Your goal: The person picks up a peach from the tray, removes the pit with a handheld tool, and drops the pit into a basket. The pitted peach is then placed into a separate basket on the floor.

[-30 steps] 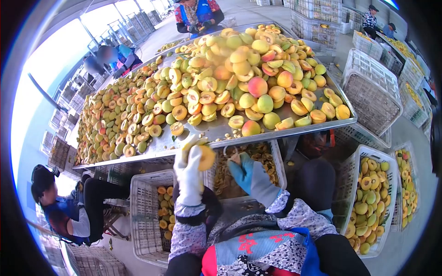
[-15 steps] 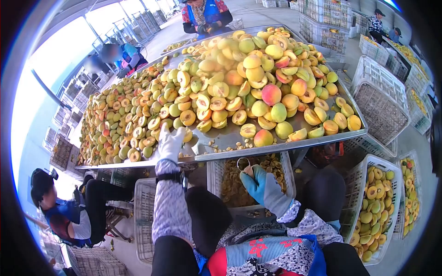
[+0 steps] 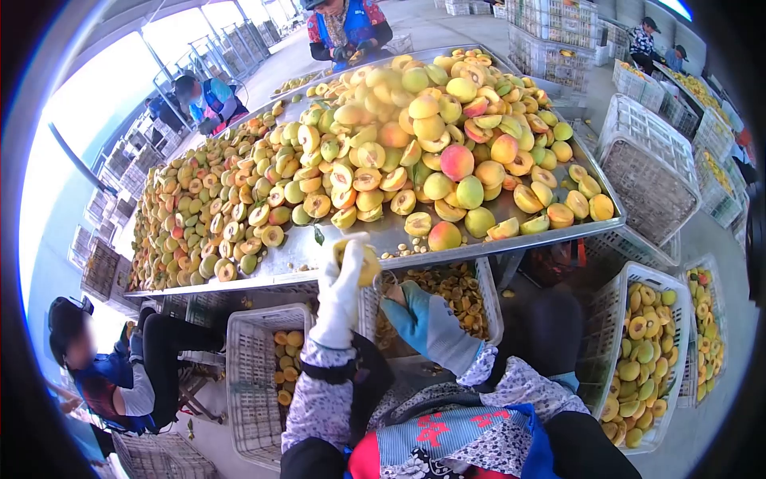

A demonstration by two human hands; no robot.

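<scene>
My left hand (image 3: 339, 279), in a white glove, is closed around a halved peach (image 3: 369, 266) just off the near edge of the metal table (image 3: 319, 270). Close beside it, my right hand (image 3: 431, 315) wears a blue and grey glove. Its fingers are wrapped round a small pitting tool with a thin metal ring (image 3: 388, 281); the handle is mostly hidden. The ring is near the peach's lower right side; whether it touches cannot be made out. Beyond my hands, a big heap of whole and halved peaches (image 3: 367, 156) covers much of the table.
Under the table edge stands a crate (image 3: 493, 307) of brownish scraps. A white crate (image 3: 247, 383) with peach halves is at my left, a fuller one (image 3: 678, 319) at my right. Co-workers are at the far side (image 3: 349, 32) and left (image 3: 104, 359). Stacked crates (image 3: 650, 168) stand right.
My left hand has come back from the heap towards my right hand, bringing a halved peach. My right hand has shifted left with its ring tool. The left crate's peach halves now show.
</scene>
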